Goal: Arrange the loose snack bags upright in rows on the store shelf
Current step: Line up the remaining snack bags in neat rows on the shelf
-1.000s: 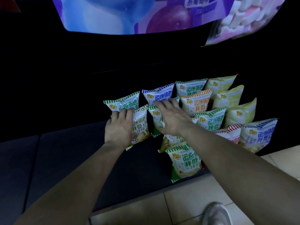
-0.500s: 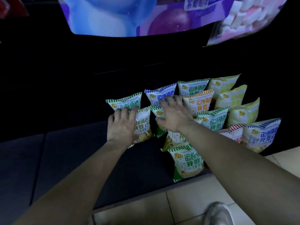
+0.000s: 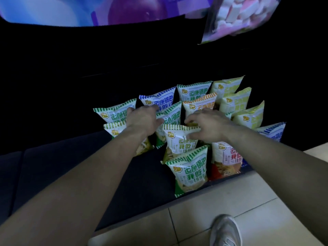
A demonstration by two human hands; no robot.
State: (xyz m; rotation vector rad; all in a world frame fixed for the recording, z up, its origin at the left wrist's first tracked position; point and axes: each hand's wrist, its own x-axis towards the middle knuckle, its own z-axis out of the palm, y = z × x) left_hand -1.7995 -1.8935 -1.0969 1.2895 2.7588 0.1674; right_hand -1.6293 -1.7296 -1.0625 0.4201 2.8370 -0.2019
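Observation:
Several snack bags stand in rows at the right of a dark low shelf [image 3: 85, 167]: green-striped, blue-striped, orange-striped and yellow ones. My left hand [image 3: 142, 119] is at the left corner of a green-striped bag in the middle row [image 3: 172, 115], thumb on its front and fingers over its top. My right hand [image 3: 207, 126] pinches the top edge of another green-striped bag [image 3: 179, 139] just in front of it. A further green-striped bag [image 3: 190, 171] stands at the shelf's front edge, beside a red one [image 3: 227, 160].
The shelf's left part is dark bare board. Pale floor tiles [image 3: 239, 197] lie below the shelf's front edge, with my grey shoe [image 3: 225, 229] on them. A bright poster [image 3: 115, 9] and a hanging sweets bag [image 3: 237, 16] are overhead.
My left hand left the bag at the far left and moved right to the middle green bag. My right hand pulled back and down onto the top of the green bag in front.

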